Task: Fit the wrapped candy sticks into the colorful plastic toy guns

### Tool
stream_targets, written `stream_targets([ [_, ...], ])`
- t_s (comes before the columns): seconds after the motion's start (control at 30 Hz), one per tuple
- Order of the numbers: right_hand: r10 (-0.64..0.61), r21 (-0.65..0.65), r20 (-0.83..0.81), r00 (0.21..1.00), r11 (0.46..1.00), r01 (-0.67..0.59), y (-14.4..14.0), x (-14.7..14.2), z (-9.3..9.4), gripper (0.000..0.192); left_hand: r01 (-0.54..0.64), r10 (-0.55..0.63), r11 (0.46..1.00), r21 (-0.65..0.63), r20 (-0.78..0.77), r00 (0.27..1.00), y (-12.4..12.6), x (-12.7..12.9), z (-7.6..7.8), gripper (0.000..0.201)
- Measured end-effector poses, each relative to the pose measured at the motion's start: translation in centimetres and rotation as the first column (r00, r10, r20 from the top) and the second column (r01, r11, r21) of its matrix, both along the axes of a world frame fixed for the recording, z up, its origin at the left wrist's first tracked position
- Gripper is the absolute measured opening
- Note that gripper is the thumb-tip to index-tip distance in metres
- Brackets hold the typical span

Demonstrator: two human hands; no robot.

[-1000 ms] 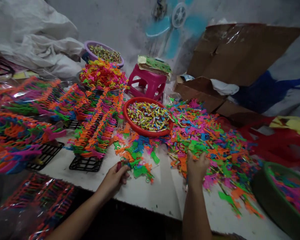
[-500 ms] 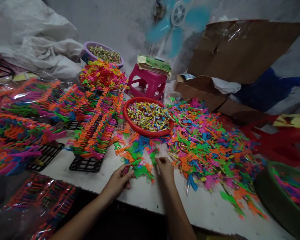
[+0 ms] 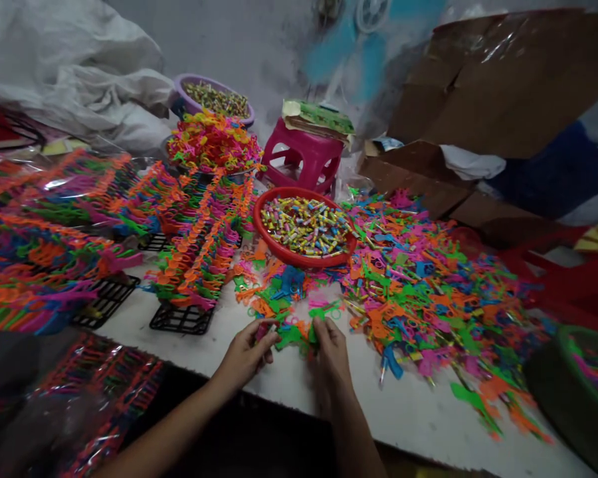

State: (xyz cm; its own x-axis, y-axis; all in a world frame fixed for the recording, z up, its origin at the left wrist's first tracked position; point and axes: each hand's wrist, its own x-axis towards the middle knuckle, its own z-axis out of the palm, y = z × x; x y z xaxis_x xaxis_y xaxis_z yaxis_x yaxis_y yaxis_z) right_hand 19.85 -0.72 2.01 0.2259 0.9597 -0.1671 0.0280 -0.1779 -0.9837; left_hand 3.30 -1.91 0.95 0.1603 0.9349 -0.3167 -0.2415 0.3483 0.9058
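Note:
My left hand (image 3: 246,355) is closed in a pinch, with a small pinkish piece (image 3: 263,330) showing between thumb and fingers; its exact kind is blurred. Opposite it, my right hand (image 3: 333,348) has its fingertips closed on a green plastic toy gun (image 3: 317,324), a short gap away from the left hand. Just beyond both hands lies a small scatter of toy guns, among them a blue one (image 3: 290,282). Behind that stands a red basin (image 3: 265,247) filled with small printed tubes (image 3: 306,229).
A large heap of coloured toy guns (image 3: 423,292) spreads to the right, beside a dark green tub (image 3: 548,372). At left, black racks (image 3: 179,320) carry dense rows of coloured pieces (image 3: 199,245). A pink stool (image 3: 303,156), cardboard box (image 3: 418,172) and fan (image 3: 371,16) stand behind.
The view has shifted slightly. My right hand has drawn the green toy gun nearer to me and towards my left hand, which keeps its pinch.

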Motion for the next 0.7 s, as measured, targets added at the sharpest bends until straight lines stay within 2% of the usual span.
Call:
stream_targets([
  [0.13,0.173,0.088,0.126,0.977,0.979,-0.185,-1.9,-1.8,1.7,0.032,0.041,-0.04,0.998,0.054,-0.023,0.999,-0.2,0.8,1.0,0.043],
  [0.23,0.212,0.158,0.212,0.954,0.956,-0.248,-2.2,-2.3,2.3,0.029,0.048,-0.046,0.996,0.079,-0.021,0.999,-0.2,0.9,1.6,0.042],
  [0.4,0.237,0.181,0.248,0.939,0.941,-0.285,-2.5,-2.6,2.5,0.027,0.081,-0.078,0.991,0.102,-0.025,0.997,-0.2,0.4,2.1,0.039],
  [0.7,0.156,0.205,0.302,0.94,0.953,-0.225,-3.2,-3.4,1.9,0.028,0.057,0.035,0.955,0.291,-0.302,0.953,-0.6,0.1,3.0,0.025],
])
